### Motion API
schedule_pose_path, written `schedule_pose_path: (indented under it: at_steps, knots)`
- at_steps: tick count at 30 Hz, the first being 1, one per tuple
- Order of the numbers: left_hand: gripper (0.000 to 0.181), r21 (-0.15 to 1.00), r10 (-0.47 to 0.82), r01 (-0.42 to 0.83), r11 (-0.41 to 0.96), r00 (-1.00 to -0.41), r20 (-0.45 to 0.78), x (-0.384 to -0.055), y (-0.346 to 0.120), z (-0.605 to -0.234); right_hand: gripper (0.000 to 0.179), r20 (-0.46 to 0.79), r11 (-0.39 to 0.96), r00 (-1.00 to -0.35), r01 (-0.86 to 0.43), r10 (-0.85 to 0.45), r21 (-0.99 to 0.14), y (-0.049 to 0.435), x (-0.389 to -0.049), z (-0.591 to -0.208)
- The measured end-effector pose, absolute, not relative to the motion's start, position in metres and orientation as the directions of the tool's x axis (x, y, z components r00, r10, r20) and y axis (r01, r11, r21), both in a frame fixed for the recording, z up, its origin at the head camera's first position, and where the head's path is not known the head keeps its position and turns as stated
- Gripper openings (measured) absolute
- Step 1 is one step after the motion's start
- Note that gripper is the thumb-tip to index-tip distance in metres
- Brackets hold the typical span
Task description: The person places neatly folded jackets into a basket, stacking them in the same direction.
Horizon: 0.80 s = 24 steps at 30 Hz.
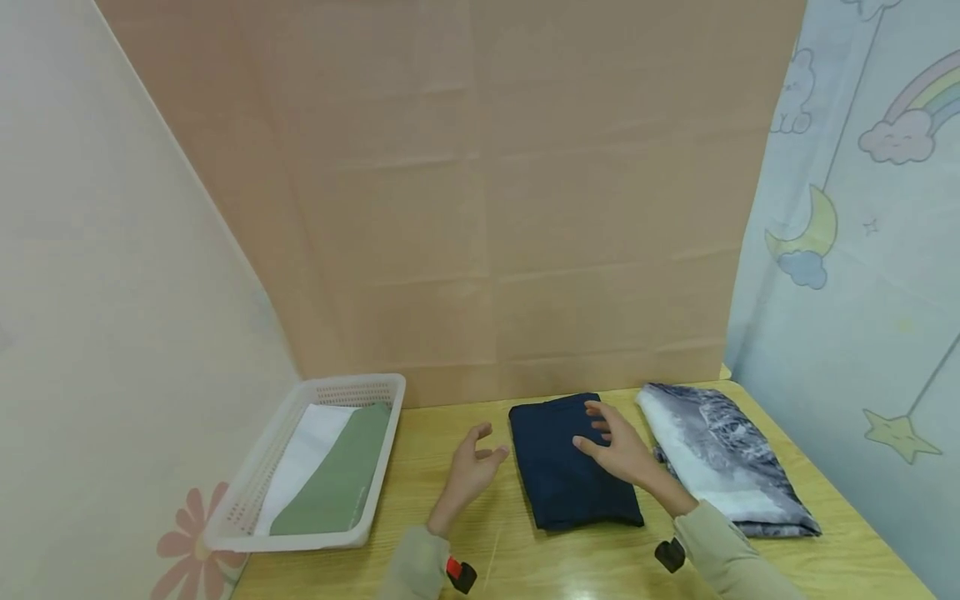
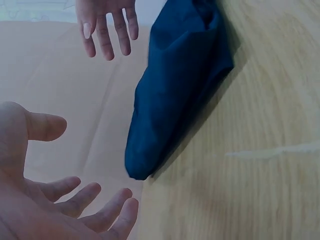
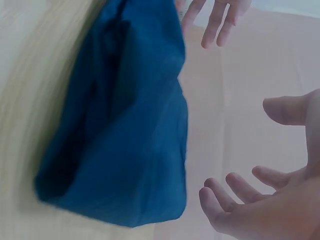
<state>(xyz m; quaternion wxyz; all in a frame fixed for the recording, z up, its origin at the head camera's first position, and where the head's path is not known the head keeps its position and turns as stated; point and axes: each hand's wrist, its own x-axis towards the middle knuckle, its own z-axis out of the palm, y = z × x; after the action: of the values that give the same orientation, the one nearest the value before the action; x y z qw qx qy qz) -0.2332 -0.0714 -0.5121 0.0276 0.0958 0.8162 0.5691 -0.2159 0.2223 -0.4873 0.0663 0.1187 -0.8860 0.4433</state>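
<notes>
A folded navy cloth (image 1: 566, 475) lies on the wooden table between my two hands; it shows as a thick, bluer bundle (image 2: 180, 85) in the left wrist view. My left hand (image 1: 474, 468) hovers just left of the cloth, fingers loosely bent and thumb apart, with nothing in it. Over the cloth's right part is my right hand (image 1: 622, 450), its fingers spread and relaxed. In the right wrist view a gap shows between that hand (image 3: 270, 195) and the cloth (image 3: 130, 140). Neither hand holds anything.
At the left stands a white plastic basket (image 1: 382, 479) with a green and white folded piece (image 1: 333, 475) inside. A folded grey and white patterned cloth (image 1: 727, 458) lies at the right. Brown paper (image 1: 487, 208) hangs behind the table (image 1: 487, 567); printed sheets (image 1: 847, 333) flank it.
</notes>
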Motion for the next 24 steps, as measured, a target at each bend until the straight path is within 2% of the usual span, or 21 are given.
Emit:
schedule_pose_path:
  at_steps: [7, 16, 24]
  knots:
    - [0.067, 0.927, 0.202, 0.119, 0.355, -0.978, 0.048, -0.233, -0.054, -0.525, 0.083, 0.150, 0.625, -0.985, -0.167, -0.081, -0.763, 0.239, -0.217, -0.507]
    - [0.075, 0.939, 0.216, 0.039, 0.341, -0.976, -0.038, -0.231, -0.034, -0.534, 0.090, 0.032, 0.632, -0.999, -0.041, -0.026, -0.774, 0.250, -0.214, -0.523]
    - [0.078, 0.951, 0.179, -0.028, 0.307, -0.980, -0.087, -0.231, -0.022, -0.535, 0.085, -0.075, 0.597, -0.997, 0.071, 0.018, -0.799, 0.252, -0.218, -0.527]
